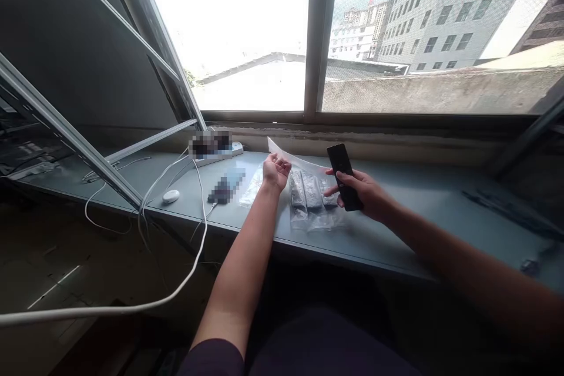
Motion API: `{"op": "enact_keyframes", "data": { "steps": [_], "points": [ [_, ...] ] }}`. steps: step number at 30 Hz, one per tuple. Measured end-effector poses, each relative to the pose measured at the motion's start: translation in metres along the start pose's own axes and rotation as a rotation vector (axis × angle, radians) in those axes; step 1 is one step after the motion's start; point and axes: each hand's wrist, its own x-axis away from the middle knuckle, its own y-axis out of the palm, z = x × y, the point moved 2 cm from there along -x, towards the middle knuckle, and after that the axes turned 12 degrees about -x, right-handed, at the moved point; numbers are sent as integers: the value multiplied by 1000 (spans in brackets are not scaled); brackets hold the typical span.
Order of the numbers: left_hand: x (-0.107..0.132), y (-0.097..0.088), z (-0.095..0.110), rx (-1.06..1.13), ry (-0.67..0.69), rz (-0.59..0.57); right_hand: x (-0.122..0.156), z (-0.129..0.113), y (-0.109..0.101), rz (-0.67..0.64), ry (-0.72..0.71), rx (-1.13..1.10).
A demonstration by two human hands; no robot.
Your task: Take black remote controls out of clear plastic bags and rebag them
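Note:
A clear plastic bag [314,192] lies on the pale shelf, with several wrapped, greyish packets side by side inside it. My left hand [277,171] is closed on the bag's upper left edge, and the whitish rim rises behind the fingers. Over the bag's right side, my right hand [368,191] grips a slim black remote control [338,158], thumb on its front. Some fingers of that hand reach under the remote towards the bag's rim; whether they also grip the plastic, I cannot tell.
Left of my hands lie another clear plastic packet [251,188], a partly blurred phone-like device [218,194] with a cable, and a round white object [171,195]. A white power strip [237,149] stands behind. White cables [200,247] hang past slanting metal rack posts [66,123].

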Motion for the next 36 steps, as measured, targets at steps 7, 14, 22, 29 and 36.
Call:
{"op": "enact_keyframes", "data": {
  "steps": [7, 14, 22, 29, 36],
  "points": [
    [12, 7, 0, 51, -52, -238, 0, -3, 6, -4, 9, -40],
    [27, 17, -4, 5, -57, -450, 3, 5, 4, -158, 241, -48],
    [21, 15, -10, -83, -24, -399, 2, 8, -3, -179, 263, -47],
    [17, 12, -11, -142, -63, -374, -2, 1, 0, 6, 56, -56],
    [13, 13, -7, -163, -29, -233, -4, 3, -4, 116, 5, 18]
  ]
}}
